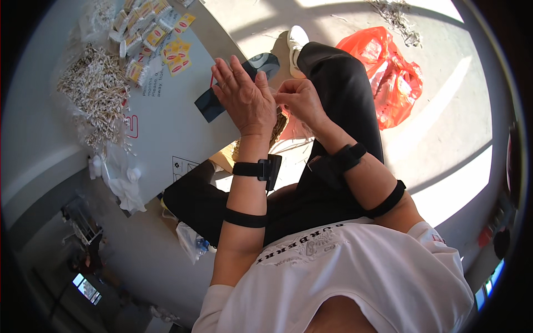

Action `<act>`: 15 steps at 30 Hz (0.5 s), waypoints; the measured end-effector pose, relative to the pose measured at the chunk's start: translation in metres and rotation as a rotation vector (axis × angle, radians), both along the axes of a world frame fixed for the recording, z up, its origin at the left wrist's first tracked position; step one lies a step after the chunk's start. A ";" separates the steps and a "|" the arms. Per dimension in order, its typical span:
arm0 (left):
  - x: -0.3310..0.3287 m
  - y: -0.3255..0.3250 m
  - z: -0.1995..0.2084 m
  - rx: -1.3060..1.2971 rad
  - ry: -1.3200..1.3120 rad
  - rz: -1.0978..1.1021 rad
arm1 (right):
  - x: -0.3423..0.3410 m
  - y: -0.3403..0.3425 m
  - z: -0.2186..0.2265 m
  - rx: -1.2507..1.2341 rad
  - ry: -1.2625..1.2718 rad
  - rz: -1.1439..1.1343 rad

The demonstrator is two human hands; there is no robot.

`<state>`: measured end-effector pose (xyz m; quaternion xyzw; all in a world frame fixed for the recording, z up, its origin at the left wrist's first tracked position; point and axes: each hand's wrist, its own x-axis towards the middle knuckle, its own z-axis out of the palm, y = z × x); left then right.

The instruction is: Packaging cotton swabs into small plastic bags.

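Note:
My left hand (244,100) is raised over the table's right edge, its fingers stretched out and the thumb apart. Close against the base of its thumb is my right hand (304,104), thumb and forefinger pinched together. Whatever sits in that pinch is too small or hidden to make out. To the left of the hands, a big loose heap of cotton swabs (97,91) lies on the table in clear plastic. Behind it stand several small packs of cotton swabs (145,22) with yellow labels. Several loose yellow labels (176,54) lie beside them.
The grey-white table (166,119) ends just left of my legs. A dark blue flat piece (210,105) lies at its edge. A red plastic bag (383,75) is on the floor to the right, with a scattered pile of swabs (401,19) farther off.

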<state>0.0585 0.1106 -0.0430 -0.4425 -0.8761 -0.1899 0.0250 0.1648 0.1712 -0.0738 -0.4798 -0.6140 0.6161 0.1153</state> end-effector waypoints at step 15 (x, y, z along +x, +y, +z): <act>-0.001 -0.001 0.002 -0.227 -0.008 -0.047 | 0.003 0.004 0.022 -0.365 0.201 0.008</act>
